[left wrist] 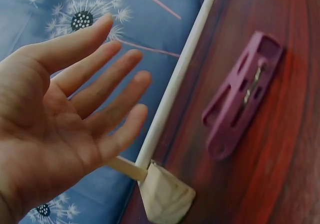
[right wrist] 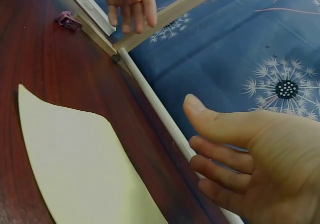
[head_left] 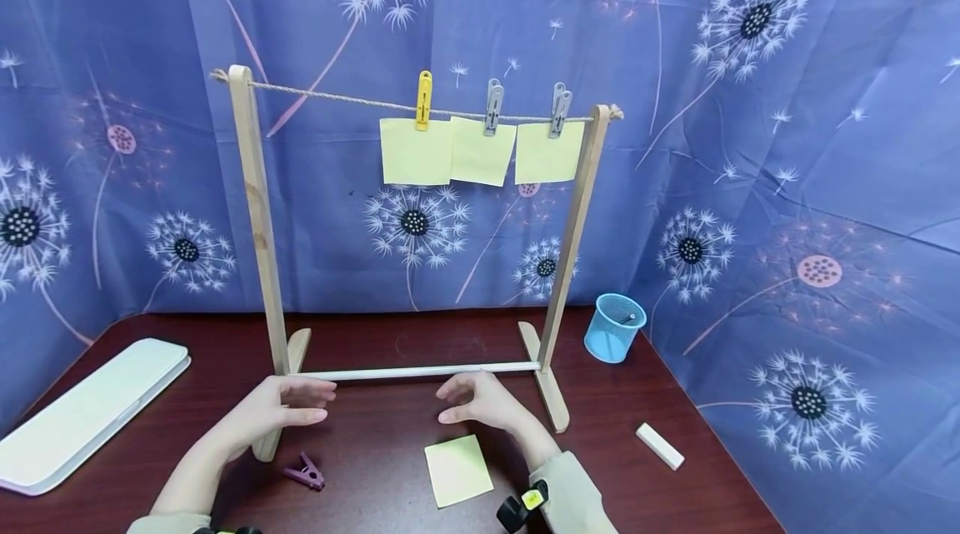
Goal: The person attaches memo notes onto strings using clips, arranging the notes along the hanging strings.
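My left hand (head_left: 281, 411) hovers over the table near the left foot of a wooden rack, fingers relaxed and holding nothing. Below it lies a purple clothespin (head_left: 306, 472), seen close up in the left wrist view (left wrist: 244, 97). My right hand (head_left: 483, 402) is held in front of the rack's white crossbar (head_left: 420, 371), fingers loosely bent around nothing. A yellow paper square (head_left: 458, 471) lies flat on the table just below the right hand. Three more yellow sheets (head_left: 417, 159) hang side by side from the rack's string, held by one yellow clothespin (head_left: 423, 101) and grey clothespins (head_left: 492, 107).
Wooden posts (head_left: 258, 217) carry the twine (head_left: 330, 97) at the back. A blue mesh cup (head_left: 613, 330) and a white block (head_left: 660, 446) are on the right. On the far left sits a long white case (head_left: 93, 409). A blue flowered curtain (head_left: 322, 242) stands behind.
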The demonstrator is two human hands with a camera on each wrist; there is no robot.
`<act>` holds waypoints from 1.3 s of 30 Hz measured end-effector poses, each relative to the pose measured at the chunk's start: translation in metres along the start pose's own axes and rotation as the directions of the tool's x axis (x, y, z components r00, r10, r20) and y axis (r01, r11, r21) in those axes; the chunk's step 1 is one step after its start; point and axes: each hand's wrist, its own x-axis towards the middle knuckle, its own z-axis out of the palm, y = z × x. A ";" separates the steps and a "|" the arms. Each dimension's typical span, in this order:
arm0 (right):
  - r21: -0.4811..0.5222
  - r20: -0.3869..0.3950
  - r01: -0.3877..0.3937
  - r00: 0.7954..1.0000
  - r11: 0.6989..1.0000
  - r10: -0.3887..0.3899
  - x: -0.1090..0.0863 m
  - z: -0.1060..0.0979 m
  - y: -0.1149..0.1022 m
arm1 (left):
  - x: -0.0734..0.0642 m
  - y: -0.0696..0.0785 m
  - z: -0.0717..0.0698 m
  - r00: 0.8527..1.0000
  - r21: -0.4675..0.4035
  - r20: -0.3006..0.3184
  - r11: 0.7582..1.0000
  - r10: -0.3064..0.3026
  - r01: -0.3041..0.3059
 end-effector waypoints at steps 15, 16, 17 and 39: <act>-0.054 0.086 0.035 0.996 0.998 -0.030 -0.005 -0.005 0.014 | -0.014 -0.021 -0.006 0.972 -0.059 0.230 0.997 -0.044 0.059; -0.057 0.091 0.037 0.995 0.998 -0.032 -0.006 -0.006 0.015 | -0.014 -0.021 -0.006 0.969 -0.058 0.240 0.996 -0.049 0.065; -0.060 0.097 0.038 0.995 0.997 -0.032 -0.006 -0.007 0.016 | -0.015 -0.021 -0.006 0.968 -0.054 0.249 0.997 -0.041 0.056; -0.153 0.204 0.010 0.979 0.988 0.022 -0.008 0.000 0.013 | -0.016 -0.026 -0.006 0.908 -0.154 0.418 0.988 0.043 0.024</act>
